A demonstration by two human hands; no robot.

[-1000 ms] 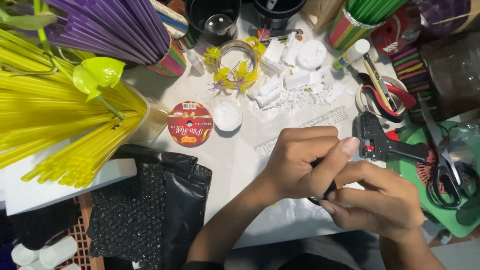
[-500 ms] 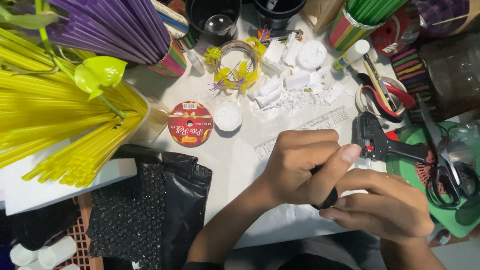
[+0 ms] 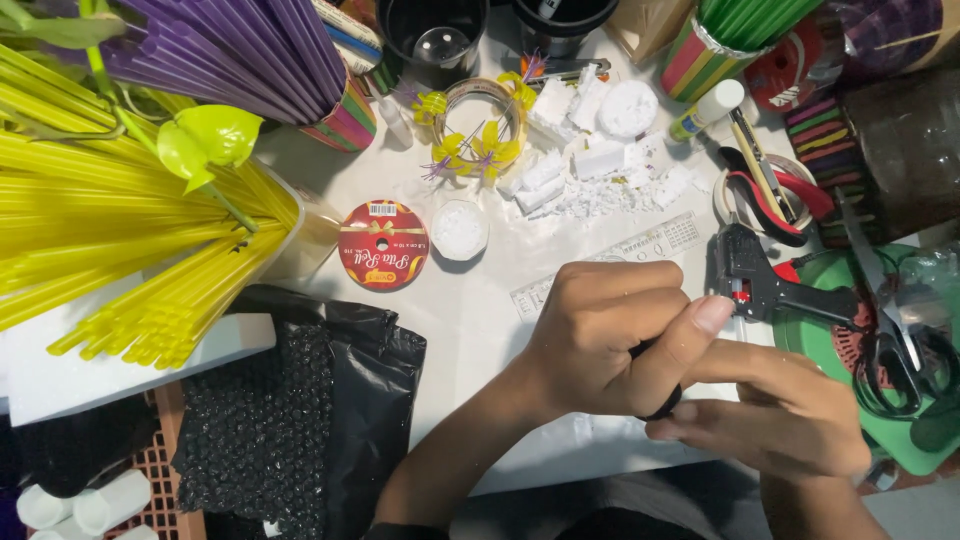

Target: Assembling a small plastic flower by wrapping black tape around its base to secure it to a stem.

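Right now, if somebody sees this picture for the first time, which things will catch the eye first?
The big fan of yellow straws on the left edge stands out first, with purple straws above it at the top. In the lower middle, the left hand and right hand close together around a small black object. Just right of them lies a black glue gun, and a red ribbon spool sits on the white table.

Hands together at the near edge of the table (image 3: pixel 500 330): left hand (image 3: pixel 600 335) over and left of the right hand (image 3: pixel 780 415), a small rod (image 3: pixel 662 405) pinched between them. Just behind them a ruler (image 3: pixel 610 265), right of it a glue gun (image 3: pixel 760 285), scissors (image 3: pixel 890 320) farther right. Ribbon spool (image 3: pixel 383 243) left of the ruler, straws (image 3: pixel 110 240) at far left, foam bits (image 3: pixel 590 165) behind.
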